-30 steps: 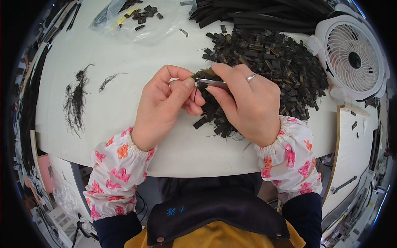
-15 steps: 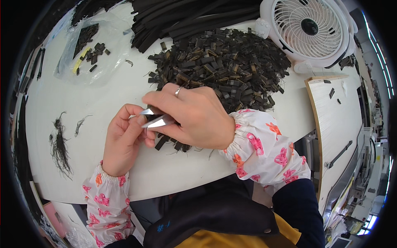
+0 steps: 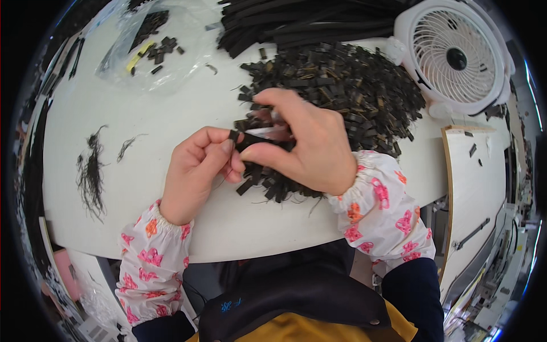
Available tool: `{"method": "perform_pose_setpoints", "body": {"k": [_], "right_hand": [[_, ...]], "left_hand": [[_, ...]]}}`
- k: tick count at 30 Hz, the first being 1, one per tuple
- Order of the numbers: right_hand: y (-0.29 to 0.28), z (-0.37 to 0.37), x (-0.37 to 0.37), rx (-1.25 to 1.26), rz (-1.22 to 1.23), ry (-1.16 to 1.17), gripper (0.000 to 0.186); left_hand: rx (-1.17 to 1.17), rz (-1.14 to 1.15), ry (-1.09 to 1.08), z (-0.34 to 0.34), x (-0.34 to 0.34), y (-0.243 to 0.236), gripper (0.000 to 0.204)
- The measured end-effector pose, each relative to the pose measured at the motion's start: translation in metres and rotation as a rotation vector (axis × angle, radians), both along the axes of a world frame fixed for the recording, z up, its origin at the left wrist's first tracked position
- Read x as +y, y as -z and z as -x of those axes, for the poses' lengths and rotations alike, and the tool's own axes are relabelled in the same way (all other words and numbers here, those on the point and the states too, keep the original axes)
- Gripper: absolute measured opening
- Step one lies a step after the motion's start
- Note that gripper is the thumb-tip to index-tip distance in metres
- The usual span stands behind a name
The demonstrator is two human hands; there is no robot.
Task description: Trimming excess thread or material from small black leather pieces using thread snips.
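Observation:
Between thumb and fingers, my left hand [image 3: 196, 162] pinches a small black fabric piece [image 3: 234, 137], the same kind as those in the heap. Close beside it is my right hand [image 3: 316, 145], thumb and forefinger spread apart around small silver thread snips [image 3: 263, 133]. The snips are blurred and mostly covered by the hand, with a pale blade showing toward the black piece. Behind and beneath the right hand spreads a big heap of short black fabric pieces [image 3: 364, 91], some with brownish edges.
Long black strips [image 3: 307, 23] lie at the far edge of the white table [image 3: 142, 188]. A white fan [image 3: 456, 60] stands at far right, near a wooden-edged board [image 3: 476, 182]. To the left are a clump of black threads [image 3: 91, 174] and a clear plastic bag [image 3: 188, 57] with several black pieces.
The view has shifted, so table items sit further right. The snips' blades, earlier at the left fingertips, are now drawn back to the right, and my right thumb and forefinger have spread wider.

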State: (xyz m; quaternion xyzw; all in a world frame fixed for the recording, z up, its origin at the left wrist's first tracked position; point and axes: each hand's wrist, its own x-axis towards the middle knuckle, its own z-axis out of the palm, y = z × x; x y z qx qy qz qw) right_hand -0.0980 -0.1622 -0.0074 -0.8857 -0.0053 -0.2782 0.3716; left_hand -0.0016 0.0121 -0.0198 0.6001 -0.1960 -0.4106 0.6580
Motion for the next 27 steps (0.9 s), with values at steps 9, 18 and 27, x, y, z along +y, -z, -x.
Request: {"method": "perform_pose_setpoints", "body": {"k": [9, 18, 27], "right_hand": [[0.010, -0.005, 0.007, -0.114, 0.363, 0.013, 0.032], [0.008, -0.004, 0.008, -0.113, 0.454, 0.014, 0.036], [0.012, -0.004, 0.001, -0.092, 0.065, 0.125, 0.020]], "left_hand": [[0.132, 0.059, -0.058, -0.001, 0.000, 0.001, 0.017], [0.111, 0.026, -0.029, 0.002, -0.006, -0.001, 0.013], [-0.411, -0.083, 0.025, -0.012, 0.002, -0.005, 0.011]]}}
